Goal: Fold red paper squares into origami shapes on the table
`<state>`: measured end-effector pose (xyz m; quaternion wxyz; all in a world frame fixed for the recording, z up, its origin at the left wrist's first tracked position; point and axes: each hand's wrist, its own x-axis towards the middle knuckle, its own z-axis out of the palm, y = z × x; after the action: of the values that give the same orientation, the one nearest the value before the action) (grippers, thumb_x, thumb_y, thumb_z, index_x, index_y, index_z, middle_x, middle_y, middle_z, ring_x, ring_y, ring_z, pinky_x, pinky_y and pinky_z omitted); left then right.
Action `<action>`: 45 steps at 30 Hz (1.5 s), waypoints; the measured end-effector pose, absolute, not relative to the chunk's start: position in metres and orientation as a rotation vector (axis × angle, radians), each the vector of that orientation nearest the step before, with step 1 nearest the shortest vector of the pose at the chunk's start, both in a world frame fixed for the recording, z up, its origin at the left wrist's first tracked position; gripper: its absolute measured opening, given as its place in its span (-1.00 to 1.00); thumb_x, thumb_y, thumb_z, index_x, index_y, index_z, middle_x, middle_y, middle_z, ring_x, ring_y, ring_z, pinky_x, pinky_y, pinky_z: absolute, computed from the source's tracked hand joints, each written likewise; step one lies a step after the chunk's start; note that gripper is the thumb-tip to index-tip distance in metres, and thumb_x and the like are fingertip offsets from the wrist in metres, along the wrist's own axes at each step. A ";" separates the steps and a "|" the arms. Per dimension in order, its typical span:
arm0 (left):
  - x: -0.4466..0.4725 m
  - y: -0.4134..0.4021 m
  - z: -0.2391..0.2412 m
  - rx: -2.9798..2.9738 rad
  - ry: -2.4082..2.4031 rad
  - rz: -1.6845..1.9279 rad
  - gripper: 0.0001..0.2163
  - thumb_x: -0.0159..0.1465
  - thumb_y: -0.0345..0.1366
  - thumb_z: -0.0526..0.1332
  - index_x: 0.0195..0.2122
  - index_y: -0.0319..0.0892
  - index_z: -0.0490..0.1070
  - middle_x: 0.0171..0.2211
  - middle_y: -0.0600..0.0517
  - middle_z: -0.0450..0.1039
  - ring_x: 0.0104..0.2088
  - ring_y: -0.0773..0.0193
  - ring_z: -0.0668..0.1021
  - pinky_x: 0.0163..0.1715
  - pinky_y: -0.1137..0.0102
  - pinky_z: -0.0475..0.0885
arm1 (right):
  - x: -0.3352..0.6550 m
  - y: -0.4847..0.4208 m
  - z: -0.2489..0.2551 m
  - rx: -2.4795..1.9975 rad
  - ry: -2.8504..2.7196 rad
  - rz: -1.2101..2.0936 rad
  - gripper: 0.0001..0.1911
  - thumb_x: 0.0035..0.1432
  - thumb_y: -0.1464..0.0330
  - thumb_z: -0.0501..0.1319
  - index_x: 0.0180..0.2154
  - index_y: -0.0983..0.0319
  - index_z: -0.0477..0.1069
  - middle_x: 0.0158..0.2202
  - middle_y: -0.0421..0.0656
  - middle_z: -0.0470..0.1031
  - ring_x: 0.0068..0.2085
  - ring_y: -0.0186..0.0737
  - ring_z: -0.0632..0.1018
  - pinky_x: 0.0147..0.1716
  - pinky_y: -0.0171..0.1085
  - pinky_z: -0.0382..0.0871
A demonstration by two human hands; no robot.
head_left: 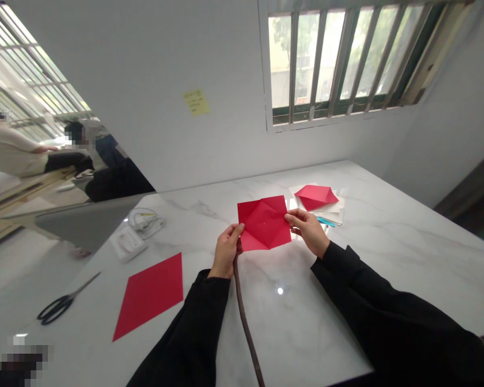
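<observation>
Both hands hold up a creased sheet of red paper (264, 223) above the marble-patterned table. My left hand (226, 247) pinches its left edge between thumb and fingers. My right hand (308, 230) grips the right edge in the same way. Fold lines form a diamond in the middle of the sheet. A flat red sheet (155, 293) lies on the table to the left of my left forearm. Beyond my right hand, a folded red paper (316, 197) rests on white papers (331, 215) with a blue edge beneath.
Scissors with black handles (58, 308) lie at the left. Near the table's left edge are a white box (128, 244) and a coiled white cable (145, 221). A dark cord (244, 317) hangs below my left hand. Two people sit in the background at left.
</observation>
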<state>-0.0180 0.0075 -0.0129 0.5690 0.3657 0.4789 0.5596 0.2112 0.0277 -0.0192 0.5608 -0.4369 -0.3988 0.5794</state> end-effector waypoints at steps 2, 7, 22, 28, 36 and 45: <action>-0.018 0.007 -0.013 0.861 1.136 1.308 -0.63 0.04 -0.05 0.49 -0.33 -0.14 0.40 -0.68 0.26 0.21 -0.71 0.48 0.29 -0.70 0.58 0.13 | 0.211 0.028 -0.019 -1.036 -0.944 1.360 -0.57 -0.18 0.08 0.53 -0.35 0.19 0.53 -0.47 -0.25 0.47 -0.44 -0.35 0.40 -0.42 -0.31 0.28; -0.018 0.007 -0.013 0.869 1.161 1.305 -0.63 0.04 -0.04 0.49 -0.32 -0.13 0.41 -0.65 0.24 0.27 -0.70 0.48 0.31 -0.71 0.59 0.12 | 0.212 0.028 -0.020 -1.027 -0.953 1.362 -0.58 -0.17 0.08 0.53 -0.34 0.19 0.53 -0.46 -0.25 0.46 -0.44 -0.35 0.40 -0.42 -0.31 0.27; -0.017 0.008 -0.014 0.886 1.200 1.292 -0.66 0.06 -0.05 0.46 -0.32 -0.13 0.42 -0.69 0.28 0.13 -0.71 0.48 0.27 -0.72 0.61 0.14 | 0.212 0.029 -0.019 -1.031 -0.961 1.361 -0.60 -0.15 0.09 0.52 -0.34 0.18 0.53 -0.46 -0.25 0.48 -0.44 -0.35 0.41 -0.42 -0.31 0.28; -0.017 0.007 -0.013 0.876 1.207 1.295 -0.65 0.05 -0.05 0.46 -0.30 -0.13 0.42 -0.67 0.26 0.18 -0.69 0.47 0.31 -0.73 0.61 0.11 | 0.211 0.028 -0.018 -1.036 -0.973 1.356 -0.61 -0.14 0.09 0.51 -0.34 0.18 0.53 -0.46 -0.25 0.47 -0.44 -0.34 0.41 -0.42 -0.31 0.27; -0.017 0.007 -0.012 0.819 1.103 1.300 -0.62 0.02 -0.07 0.51 -0.30 -0.16 0.43 -0.56 0.18 0.44 -0.64 0.45 0.41 -0.61 0.55 0.32 | 0.213 0.029 -0.022 -1.019 -0.986 1.336 -0.60 -0.12 0.08 0.51 -0.32 0.18 0.54 -0.46 -0.24 0.49 -0.44 -0.34 0.41 -0.41 -0.30 0.28; -0.020 0.007 -0.013 0.822 1.112 1.271 -0.61 0.03 -0.02 0.50 -0.32 -0.17 0.46 -0.58 0.16 0.42 -0.65 0.44 0.38 -0.67 0.54 0.25 | 0.213 0.032 -0.024 -1.002 -0.964 1.346 -0.58 -0.16 0.09 0.52 -0.32 0.18 0.53 -0.52 -0.30 0.41 -0.53 -0.40 0.31 -0.47 -0.30 0.23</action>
<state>-0.0199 0.0071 -0.0132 0.5905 0.3534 0.4778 0.5460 0.2130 0.0321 -0.0239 0.5672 -0.4263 -0.4103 0.5728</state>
